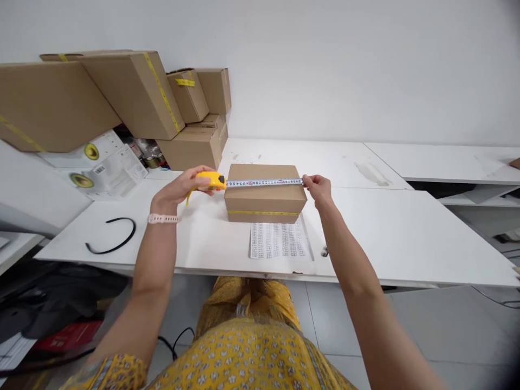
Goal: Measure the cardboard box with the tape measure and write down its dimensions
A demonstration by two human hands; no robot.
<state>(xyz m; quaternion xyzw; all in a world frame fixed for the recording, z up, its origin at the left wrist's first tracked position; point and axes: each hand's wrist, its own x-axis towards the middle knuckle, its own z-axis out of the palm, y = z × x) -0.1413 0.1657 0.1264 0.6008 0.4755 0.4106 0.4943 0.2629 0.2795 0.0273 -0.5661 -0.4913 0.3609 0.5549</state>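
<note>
Tape measure (211, 181), yellow-cased, is gripped in the left hand (184, 183), just beyond the left end of a cardboard box (266, 195). The hands are well apart: the left is clamped on the case, while the right hand (319, 187) pinches the free end of the blade (264, 183) between thumb and finger at the box's right edge. The blade spans the top of the box from side to side; whether it presses flat everywhere I cannot tell.

The case looks light, hard and compact, best taken round its body as here. The blade is probably thin springy metal, stiff lengthwise but apt to buckle or snap back, so it is best pinched at its tip. The box looks rigid and squared, its weight unknown; its side walls should give the surest hold.

A pale wristband (163, 219) circles the left wrist. Under the box's near side lies a printed sheet (278, 244) on the white tabletop (385, 233). A black curved band (134, 227) rests to the left; behind it are an avocado-printed carton (122, 170) and stacked cardboard boxes (189, 149) against the wall (345, 70).
</note>
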